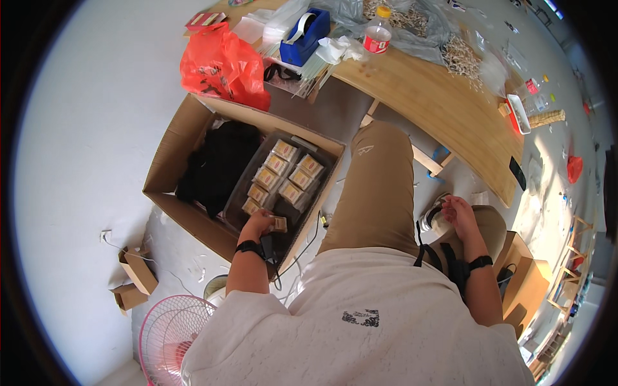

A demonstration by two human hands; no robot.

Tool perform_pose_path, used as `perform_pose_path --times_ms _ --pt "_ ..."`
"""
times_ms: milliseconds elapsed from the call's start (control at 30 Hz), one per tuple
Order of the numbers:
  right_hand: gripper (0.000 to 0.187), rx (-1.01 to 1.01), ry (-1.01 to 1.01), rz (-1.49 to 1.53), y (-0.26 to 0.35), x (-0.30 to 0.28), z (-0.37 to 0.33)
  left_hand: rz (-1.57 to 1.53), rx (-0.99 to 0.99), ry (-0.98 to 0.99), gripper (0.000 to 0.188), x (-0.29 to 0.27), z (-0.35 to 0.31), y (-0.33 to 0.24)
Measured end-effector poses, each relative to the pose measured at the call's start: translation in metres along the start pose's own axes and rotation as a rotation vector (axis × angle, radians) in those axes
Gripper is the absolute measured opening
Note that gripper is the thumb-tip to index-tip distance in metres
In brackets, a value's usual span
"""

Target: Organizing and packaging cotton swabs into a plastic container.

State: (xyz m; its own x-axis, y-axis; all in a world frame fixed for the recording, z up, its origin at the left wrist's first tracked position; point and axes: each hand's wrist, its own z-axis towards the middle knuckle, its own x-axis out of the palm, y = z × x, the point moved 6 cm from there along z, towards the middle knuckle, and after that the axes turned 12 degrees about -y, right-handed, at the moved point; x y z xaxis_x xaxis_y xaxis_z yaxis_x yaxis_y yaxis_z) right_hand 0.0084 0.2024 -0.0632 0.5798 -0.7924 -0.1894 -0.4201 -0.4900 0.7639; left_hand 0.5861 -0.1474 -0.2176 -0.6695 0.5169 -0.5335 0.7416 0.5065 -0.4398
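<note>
A large cardboard box stands open on my left. Inside it, a dark grey plastic tray carries two rows of small clear-wrapped packs with yellow and white labels. My left hand reaches into the near end of this tray, its fingers closed on one small pack lying close to the row's end. Black cloth fills the box beside the tray. Over my right knee, my right hand hangs palm up, with loosely curled fingers and nothing visible in them.
Beyond the box, a wooden table holds a blue tape dispenser, a capped bottle and heaps of small sticks. A red plastic bag sits behind the box. A pink fan stands lower left; another carton is at right.
</note>
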Motion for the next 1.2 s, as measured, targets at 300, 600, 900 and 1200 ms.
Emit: perform_pose_path --times_ms 300,600,900,1200 --pt "0.022 0.027 -0.030 0.008 -0.009 -0.010 -0.008 0.133 -0.117 0.024 0.046 0.019 0.028 0.028" --pt "0.022 0.039 -0.009 0.017 -0.010 -0.008 -0.012 0.184 -0.153 0.062 0.037 0.063 0.106 0.105" --pt "0.021 0.041 -0.008 0.047 -0.016 -0.015 -0.012 -0.122 -0.254 0.229 0.035 0.079 0.166 0.146" --pt "0.021 0.041 -0.019 -0.010 -0.012 -0.016 -0.017 -0.440 -0.391 0.231 0.036 0.095 0.081 0.098"
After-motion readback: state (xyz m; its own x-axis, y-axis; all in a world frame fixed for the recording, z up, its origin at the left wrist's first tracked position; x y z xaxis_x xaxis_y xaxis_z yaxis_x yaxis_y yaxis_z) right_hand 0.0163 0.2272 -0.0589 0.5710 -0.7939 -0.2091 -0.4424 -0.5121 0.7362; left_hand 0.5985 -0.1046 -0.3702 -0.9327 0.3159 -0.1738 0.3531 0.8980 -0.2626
